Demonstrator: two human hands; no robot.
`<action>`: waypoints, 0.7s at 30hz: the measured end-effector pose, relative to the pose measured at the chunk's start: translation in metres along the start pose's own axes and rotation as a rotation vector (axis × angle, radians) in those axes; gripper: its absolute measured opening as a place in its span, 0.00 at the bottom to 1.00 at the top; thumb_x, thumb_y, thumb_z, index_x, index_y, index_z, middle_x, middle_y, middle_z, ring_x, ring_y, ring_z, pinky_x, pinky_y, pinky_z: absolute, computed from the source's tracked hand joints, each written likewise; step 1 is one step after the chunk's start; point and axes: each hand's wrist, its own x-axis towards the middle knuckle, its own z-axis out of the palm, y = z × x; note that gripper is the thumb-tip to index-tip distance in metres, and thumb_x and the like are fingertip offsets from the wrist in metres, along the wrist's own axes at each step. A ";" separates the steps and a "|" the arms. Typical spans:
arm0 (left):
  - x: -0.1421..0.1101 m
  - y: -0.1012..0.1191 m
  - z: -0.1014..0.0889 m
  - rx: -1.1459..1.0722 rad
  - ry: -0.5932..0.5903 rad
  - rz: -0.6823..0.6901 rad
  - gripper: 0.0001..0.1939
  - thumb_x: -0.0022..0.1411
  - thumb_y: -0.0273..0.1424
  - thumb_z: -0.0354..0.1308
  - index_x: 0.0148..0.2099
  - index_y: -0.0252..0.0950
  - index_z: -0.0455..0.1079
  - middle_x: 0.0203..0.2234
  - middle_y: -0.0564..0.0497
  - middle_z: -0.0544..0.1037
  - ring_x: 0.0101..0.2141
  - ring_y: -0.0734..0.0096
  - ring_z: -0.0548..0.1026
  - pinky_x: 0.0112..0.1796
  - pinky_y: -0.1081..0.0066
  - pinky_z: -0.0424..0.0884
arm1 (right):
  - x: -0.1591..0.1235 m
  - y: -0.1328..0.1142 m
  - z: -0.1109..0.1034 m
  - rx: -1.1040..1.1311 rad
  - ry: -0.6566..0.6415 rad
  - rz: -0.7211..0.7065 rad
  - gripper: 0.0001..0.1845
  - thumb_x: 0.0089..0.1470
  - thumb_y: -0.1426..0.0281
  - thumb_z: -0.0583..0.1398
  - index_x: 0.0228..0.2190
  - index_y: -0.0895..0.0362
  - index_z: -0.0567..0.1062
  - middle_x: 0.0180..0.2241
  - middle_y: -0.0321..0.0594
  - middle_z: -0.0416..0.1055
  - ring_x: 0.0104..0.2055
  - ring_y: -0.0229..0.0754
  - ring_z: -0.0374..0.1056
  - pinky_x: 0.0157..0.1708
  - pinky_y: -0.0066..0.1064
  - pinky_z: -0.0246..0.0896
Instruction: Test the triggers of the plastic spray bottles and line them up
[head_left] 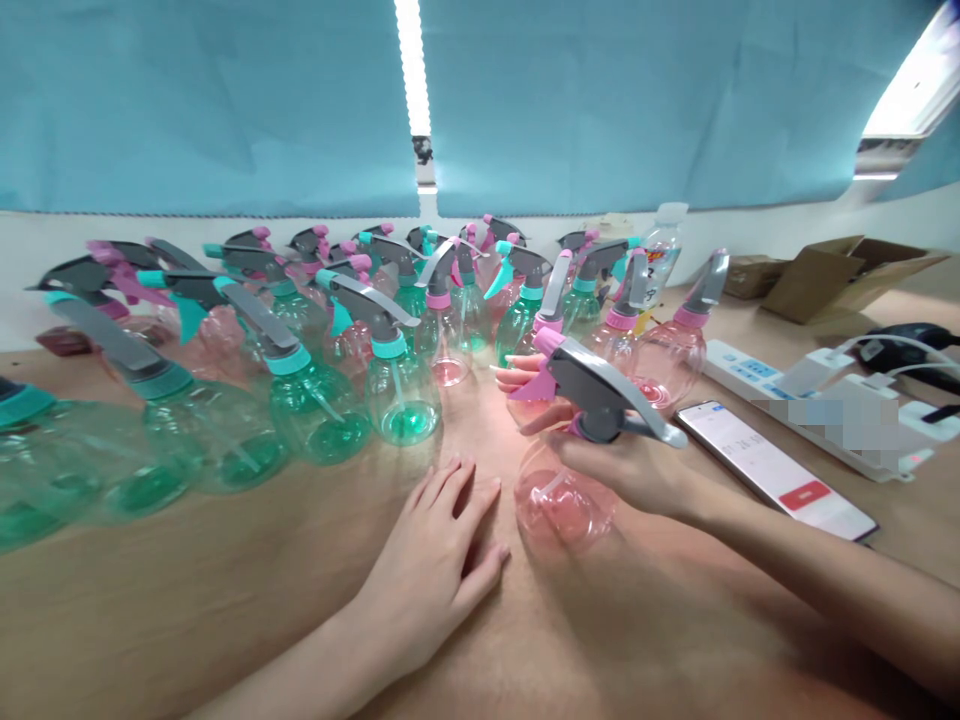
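My left hand (pixel 439 550) lies palm down on the wooden table (pixel 247 610), its fingers spread and holding nothing. Just right of it, a clear pink spray bottle (pixel 562 510) with a grey and pink trigger head stands upright. My right hand (pixel 622 465) is around that bottle's neck, below the trigger head, and its fingertips show on the left side. The head hides part of this hand. Closest to my left hand among the other bottles is a green spray bottle (pixel 405 400) with a teal collar.
Several green and pink spray bottles stand across the back and left, including a green one (pixel 319 410). At right are a phone (pixel 772 465), a white power strip (pixel 750 375) with plugs and cables, and an open cardboard box (pixel 817 280). Behind hangs a blue cloth (pixel 225 110).
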 end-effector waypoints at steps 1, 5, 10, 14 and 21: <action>0.000 0.000 0.000 0.000 -0.007 -0.002 0.25 0.67 0.39 0.51 0.63 0.37 0.59 0.61 0.39 0.61 0.61 0.48 0.57 0.56 0.48 0.58 | 0.000 0.000 0.000 -0.004 0.001 0.007 0.31 0.40 0.72 0.56 0.49 0.50 0.72 0.32 0.38 0.76 0.30 0.45 0.71 0.28 0.37 0.69; 0.001 0.001 -0.002 -0.005 -0.019 -0.004 0.26 0.67 0.38 0.51 0.64 0.36 0.58 0.60 0.38 0.62 0.60 0.47 0.57 0.56 0.48 0.58 | 0.001 0.000 0.000 -0.028 -0.006 0.042 0.29 0.40 0.70 0.55 0.48 0.50 0.72 0.32 0.39 0.75 0.30 0.46 0.70 0.28 0.38 0.68; 0.001 0.001 -0.002 0.005 -0.023 0.000 0.26 0.67 0.38 0.51 0.64 0.35 0.58 0.61 0.37 0.61 0.60 0.47 0.57 0.56 0.48 0.58 | 0.001 0.000 0.001 -0.019 -0.005 0.039 0.28 0.40 0.71 0.55 0.47 0.51 0.72 0.30 0.38 0.75 0.30 0.45 0.69 0.28 0.38 0.67; 0.001 0.001 -0.001 0.003 -0.013 0.000 0.25 0.67 0.38 0.51 0.63 0.36 0.58 0.61 0.38 0.61 0.61 0.48 0.57 0.56 0.48 0.58 | 0.000 0.001 0.001 0.005 -0.014 0.038 0.27 0.41 0.71 0.55 0.47 0.50 0.72 0.27 0.36 0.73 0.30 0.45 0.69 0.28 0.36 0.67; 0.000 0.001 -0.001 -0.004 0.006 0.004 0.24 0.67 0.39 0.50 0.62 0.37 0.60 0.60 0.39 0.62 0.60 0.47 0.58 0.55 0.48 0.59 | -0.001 0.004 0.001 0.001 0.005 0.066 0.21 0.42 0.71 0.55 0.41 0.50 0.72 0.21 0.33 0.66 0.28 0.44 0.68 0.23 0.33 0.62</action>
